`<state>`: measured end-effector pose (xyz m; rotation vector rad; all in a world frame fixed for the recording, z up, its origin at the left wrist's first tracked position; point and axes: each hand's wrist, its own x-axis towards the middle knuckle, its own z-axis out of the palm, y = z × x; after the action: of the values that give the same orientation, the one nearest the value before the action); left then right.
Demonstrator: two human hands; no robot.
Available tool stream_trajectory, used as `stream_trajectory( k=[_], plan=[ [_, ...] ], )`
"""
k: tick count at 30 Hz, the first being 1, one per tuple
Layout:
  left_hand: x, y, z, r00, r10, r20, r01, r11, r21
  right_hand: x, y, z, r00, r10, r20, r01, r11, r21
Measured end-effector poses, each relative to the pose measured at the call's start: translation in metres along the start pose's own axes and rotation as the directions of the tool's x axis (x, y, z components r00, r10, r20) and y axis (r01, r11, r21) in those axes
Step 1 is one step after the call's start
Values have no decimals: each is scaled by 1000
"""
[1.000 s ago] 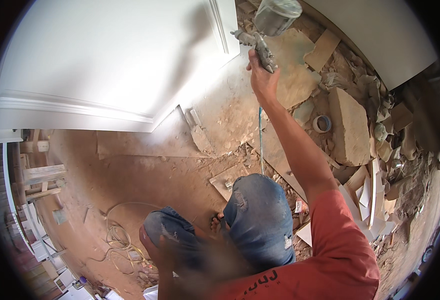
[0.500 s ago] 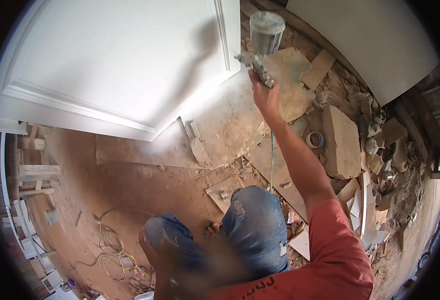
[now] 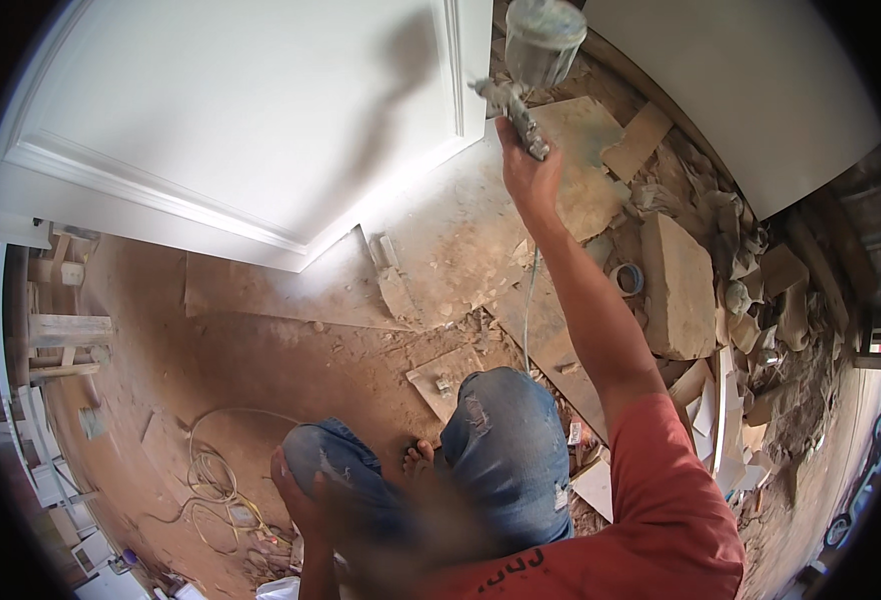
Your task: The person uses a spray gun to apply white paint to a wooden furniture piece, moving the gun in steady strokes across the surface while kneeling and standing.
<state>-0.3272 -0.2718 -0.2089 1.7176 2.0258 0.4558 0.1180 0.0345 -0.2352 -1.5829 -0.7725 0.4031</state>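
My right hand (image 3: 531, 175) is wrapped around the handle of a paint-spattered spray gun (image 3: 517, 112), with the arm stretched out in front of me. On top of the gun sits a translucent paint cup (image 3: 544, 48) with a whitish lid. The nozzle points left toward a large white panelled door (image 3: 231, 120), close to its right edge. A thin hose (image 3: 531, 315) runs down from the gun past my right knee. My left hand (image 3: 294, 490) rests against my left knee; its fingers are mostly hidden.
A second white panel (image 3: 741, 90) leans at the far right. Below it lie a tan block (image 3: 677, 285), a tape roll (image 3: 627, 279) and scattered scraps. Coiled hose (image 3: 216, 480) lies on the dirt floor at left, near wooden supports (image 3: 71, 330). A flat board (image 3: 441, 250) lies under the door.
In the view, the spray gun and my right hand sit slightly higher. The door's lower corner and floor items have shifted slightly. My left hand stays by the knee.
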Motion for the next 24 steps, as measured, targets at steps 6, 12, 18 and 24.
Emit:
stream_trajectory(
  k=[6,12,18,24],
  plan=[
    [-5,-10,-2,1000,8,-15,-8,1000,-24,-17,66,3,986,158,48,-139,953,-271],
    [-7,0,-15,999,4,44,-1,997,-72,-17,55,-4,988,144,55,-104,884,-456],
    [-36,36,-72,978,-38,203,30,999,41,-4,-40,-26,970,236,56,-209,929,-305],
    [-101,59,-132,909,-174,378,125,981,151,3,-201,-56,993,111,45,-107,990,-94]
  ],
)
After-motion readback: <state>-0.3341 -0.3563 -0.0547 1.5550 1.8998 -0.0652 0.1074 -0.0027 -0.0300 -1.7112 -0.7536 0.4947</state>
